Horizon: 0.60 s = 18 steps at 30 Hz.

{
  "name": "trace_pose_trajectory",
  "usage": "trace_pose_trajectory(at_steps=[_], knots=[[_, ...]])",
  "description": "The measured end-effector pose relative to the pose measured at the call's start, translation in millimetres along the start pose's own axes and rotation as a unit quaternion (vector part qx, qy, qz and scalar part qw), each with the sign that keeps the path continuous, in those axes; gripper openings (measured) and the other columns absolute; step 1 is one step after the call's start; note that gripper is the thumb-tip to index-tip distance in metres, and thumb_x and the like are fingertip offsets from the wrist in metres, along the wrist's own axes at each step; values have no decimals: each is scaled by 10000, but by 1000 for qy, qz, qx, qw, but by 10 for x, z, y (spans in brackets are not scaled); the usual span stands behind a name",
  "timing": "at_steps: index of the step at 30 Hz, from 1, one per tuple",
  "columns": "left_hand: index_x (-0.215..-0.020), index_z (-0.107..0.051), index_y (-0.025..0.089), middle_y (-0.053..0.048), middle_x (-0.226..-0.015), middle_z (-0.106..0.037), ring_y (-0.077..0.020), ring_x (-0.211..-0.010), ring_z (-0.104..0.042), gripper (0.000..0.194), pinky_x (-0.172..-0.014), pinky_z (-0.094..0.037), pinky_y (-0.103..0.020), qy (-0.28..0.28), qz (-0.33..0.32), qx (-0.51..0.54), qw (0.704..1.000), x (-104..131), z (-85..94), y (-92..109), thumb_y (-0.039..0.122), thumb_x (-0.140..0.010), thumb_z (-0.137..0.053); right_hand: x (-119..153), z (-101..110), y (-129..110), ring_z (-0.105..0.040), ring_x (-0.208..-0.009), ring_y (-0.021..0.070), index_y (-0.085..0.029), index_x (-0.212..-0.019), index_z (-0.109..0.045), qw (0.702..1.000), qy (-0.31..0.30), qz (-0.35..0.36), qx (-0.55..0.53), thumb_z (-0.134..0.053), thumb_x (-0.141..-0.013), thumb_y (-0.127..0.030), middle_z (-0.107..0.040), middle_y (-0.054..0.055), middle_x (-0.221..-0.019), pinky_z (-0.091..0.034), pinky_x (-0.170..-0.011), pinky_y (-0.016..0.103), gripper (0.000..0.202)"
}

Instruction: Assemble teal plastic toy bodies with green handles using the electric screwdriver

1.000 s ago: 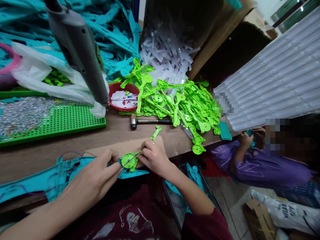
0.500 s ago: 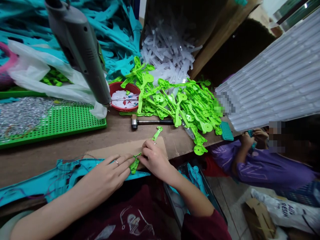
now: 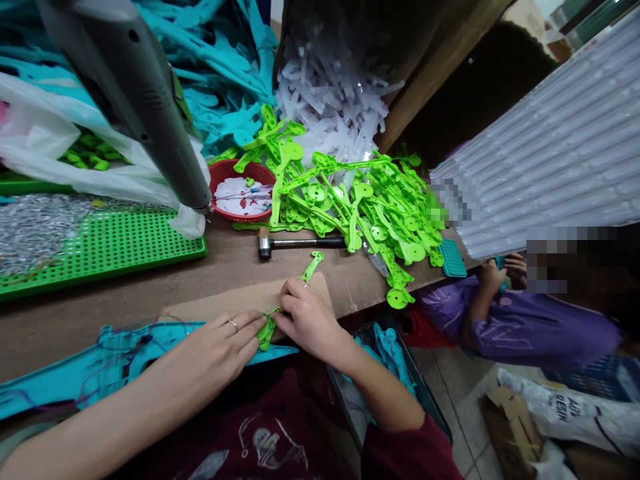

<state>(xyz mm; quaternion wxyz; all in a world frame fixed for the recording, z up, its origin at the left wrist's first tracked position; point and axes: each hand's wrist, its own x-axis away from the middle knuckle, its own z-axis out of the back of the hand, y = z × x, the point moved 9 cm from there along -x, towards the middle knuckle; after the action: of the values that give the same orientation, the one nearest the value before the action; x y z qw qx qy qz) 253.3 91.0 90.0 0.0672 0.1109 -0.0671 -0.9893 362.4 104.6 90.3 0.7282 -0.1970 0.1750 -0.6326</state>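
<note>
My left hand (image 3: 231, 339), a ring on one finger, presses its fingertips on a small bright green plastic part (image 3: 266, 335). My right hand (image 3: 306, 319) has its fingers pinched at the upper end of the same part; whether a smaller piece sits in the pinch is hidden. Both hands rest over a flat piece of cardboard (image 3: 235, 299) at the bench edge. Just beyond my right knuckles lies a narrow green plastic arm (image 3: 313, 265), its near end partly covered. Under my left forearm is a long turquoise plastic piece (image 3: 107, 360) with thin wires along it.
A mallet (image 3: 300, 243) lies before a heap of green parts (image 3: 360, 200). Beside it stand a red basket (image 3: 220, 205) and a green tray (image 3: 175, 257) of metal screws. A grey power screwdriver (image 3: 145, 100) hangs at left. Another person (image 3: 540, 327) works at right.
The camera view has shifted slightly, so the bench things and the screwdriver appear further left. My hands keep almost the same hold on the green part.
</note>
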Motion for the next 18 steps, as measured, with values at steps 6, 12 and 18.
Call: trace_pose_trajectory(at_steps=[6,12,18], knots=[[-1049,-701,156,-135,-1215,-699,-269,-1184,-607,347,-984,-453,-400,-38,17,44,998,-45,-70,-27,29,-838,-457,-24,-60,63,-507,-833,180,-201,-736,-492,1000,-5,-23,12,-665,-861,-136,-529,40,-900,-456,-760,304,223],[-1041,-688,169,-126,-1180,-709,-269,-1160,-630,291,-1000,-462,-397,-45,34,98,994,-84,-53,-128,73,-844,-497,163,-21,28,-562,-919,204,-183,-993,-552,997,46,46,-46,-558,-960,-182,-616,98,-989,-505,-833,330,33],[-1237,-604,212,-52,-1273,-678,-198,-1234,-598,432,-1052,-484,-348,-54,36,220,973,15,-121,-295,62,-860,-455,296,17,-37,-600,-962,203,-147,-1147,-591,993,68,100,-18,-528,-966,-136,-654,140,-1094,-550,-876,341,192]])
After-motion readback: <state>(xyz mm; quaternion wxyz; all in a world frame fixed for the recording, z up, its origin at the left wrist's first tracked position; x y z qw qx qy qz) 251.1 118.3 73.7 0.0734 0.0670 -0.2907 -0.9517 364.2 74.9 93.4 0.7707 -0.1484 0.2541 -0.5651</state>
